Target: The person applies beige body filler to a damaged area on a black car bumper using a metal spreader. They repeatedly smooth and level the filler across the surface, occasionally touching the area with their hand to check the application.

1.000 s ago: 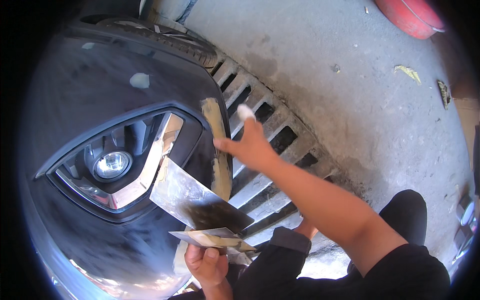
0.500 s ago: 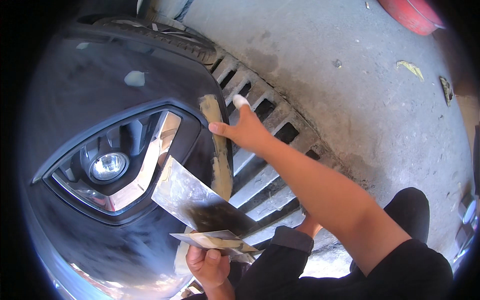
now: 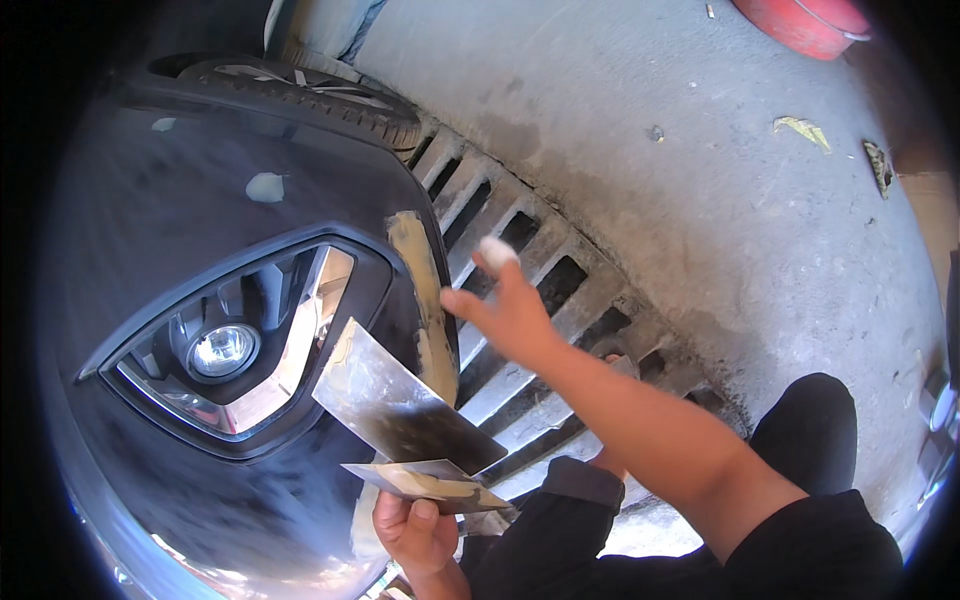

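Note:
My left hand (image 3: pixel 418 540) pinches putty spreaders between thumb and fingers, low in front of the bumper. The larger one is a shiny rectangular metal sheet (image 3: pixel 395 400), with beige filler along its upper left edge and a dark reflection below. Beneath it, a smaller metal blade (image 3: pixel 430 482) carries smears of beige filler. My right hand (image 3: pixel 515 315) holds nothing; its thumb and a finger with a white wrapped tip are spread apart. The thumb is beside the bumper's outer edge, close to a strip of beige filler (image 3: pixel 422 285); whether it touches is unclear.
The dark car bumper (image 3: pixel 330 160) fills the left, with a fog lamp (image 3: pixel 223 352) framed by chrome trim and a pale filler patch (image 3: pixel 265 187). A tyre (image 3: pixel 330 95) stands behind. Below runs a slotted drain grate (image 3: pixel 545 250). A red basin (image 3: pixel 805 25) sits far right.
My right hand has drawn back from the top of the filler strip, toward me and slightly right. The left hand keeps its hold on the spreaders. The view has shifted slightly.

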Demonstrator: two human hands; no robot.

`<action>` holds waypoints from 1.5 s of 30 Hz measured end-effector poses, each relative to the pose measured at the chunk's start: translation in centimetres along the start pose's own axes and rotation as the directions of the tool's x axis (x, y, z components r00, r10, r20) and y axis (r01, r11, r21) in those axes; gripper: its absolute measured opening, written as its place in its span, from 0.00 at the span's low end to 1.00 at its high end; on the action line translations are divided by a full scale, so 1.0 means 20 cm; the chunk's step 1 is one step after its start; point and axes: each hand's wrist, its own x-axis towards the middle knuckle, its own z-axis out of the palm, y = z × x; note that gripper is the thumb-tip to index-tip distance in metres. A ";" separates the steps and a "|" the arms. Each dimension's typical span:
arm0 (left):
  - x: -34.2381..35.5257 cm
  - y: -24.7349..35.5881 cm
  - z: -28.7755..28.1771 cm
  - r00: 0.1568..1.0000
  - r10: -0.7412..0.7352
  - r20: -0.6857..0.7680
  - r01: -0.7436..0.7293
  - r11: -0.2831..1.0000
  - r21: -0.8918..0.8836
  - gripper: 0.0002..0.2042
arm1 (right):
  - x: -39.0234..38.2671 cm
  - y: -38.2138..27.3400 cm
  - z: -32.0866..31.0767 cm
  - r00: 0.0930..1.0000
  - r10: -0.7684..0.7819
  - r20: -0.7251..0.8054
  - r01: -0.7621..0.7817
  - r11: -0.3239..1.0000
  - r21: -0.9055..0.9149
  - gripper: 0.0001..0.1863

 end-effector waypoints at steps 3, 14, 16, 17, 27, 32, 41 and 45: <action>0.00 0.00 -0.01 1.000 -0.014 0.006 0.014 1.000 0.004 0.22 | 0.22 -0.10 -0.03 0.996 0.084 0.033 -0.086 0.994 0.071 0.59; 0.01 -0.01 -0.03 0.998 -0.056 0.013 0.056 0.998 -0.003 0.23 | 0.43 -0.28 0.08 0.903 0.338 0.265 -0.374 0.922 0.098 0.69; 0.02 -0.02 -0.03 0.998 -0.067 0.021 0.067 0.998 -0.013 0.23 | 0.43 -0.26 0.09 0.894 0.369 0.254 -0.405 0.908 0.107 0.69; 0.02 -0.02 -0.04 0.997 -0.071 0.015 0.071 0.997 -0.016 0.23 | 0.42 -0.25 0.09 0.889 0.387 0.245 -0.423 0.899 0.114 0.69; 0.04 -0.01 -0.02 0.995 -0.085 0.056 0.086 0.996 -0.002 0.22 | 0.34 -0.16 0.07 0.801 0.548 0.242 -0.588 0.795 0.148 0.64; 0.04 -0.01 0.00 0.995 -0.086 0.043 0.086 0.996 0.009 0.21 | 0.16 0.01 0.05 0.924 0.383 -0.007 -0.379 0.918 0.116 0.47; 0.05 -0.01 0.02 0.962 -0.242 0.125 0.258 0.956 -0.138 0.24 | -0.35 -0.27 -0.19 0.829 -0.098 0.550 -0.450 0.466 0.762 0.34; 0.06 0.00 0.08 0.949 -0.274 0.155 0.303 0.927 -0.220 0.25 | -0.42 -0.40 -0.17 0.766 -0.237 0.598 -0.479 0.410 0.776 0.35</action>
